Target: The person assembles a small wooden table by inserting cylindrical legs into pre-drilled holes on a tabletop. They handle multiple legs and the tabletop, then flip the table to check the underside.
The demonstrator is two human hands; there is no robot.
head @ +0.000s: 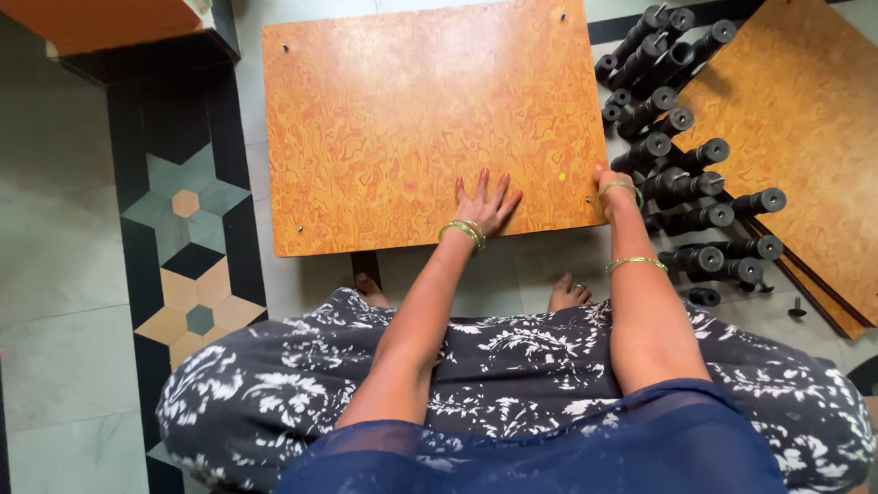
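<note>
So we're looking straight down at an orange wood-grain board (432,117) lying flat over the tiled floor (58,247), right in front of our knees. Our left hand (485,206) rests flat on the board near its front edge, fingers spread wide and palm down, so it's open and just pressing on the panel, not gripping anything. Our right hand (613,190) sits at the board's front right corner, curled over the edge. It looks like it's holding that corner, but the fingers are mostly hidden from here, so we can't tell how tightly it's closed.

There are small screws or holes near the board's corners, one just beside the right hand. A tiny yellow dot (561,177) shows on the board between our two hands.

Just to the right of the board there's a pile of dark grey plastic legs (680,164), short tube-shaped pieces with threaded ends, lying jumbled on the floor. They're very close to the right hand but not touching it. Past them, a second orange board (823,127) lies at an angle, with at least one more panel stacked under it. A loose dark screw piece (796,308) lies on the floor near that stack.

Our bare feet (569,292) peek out below the board's front edge, over a dark floral skirt (505,364).
</note>
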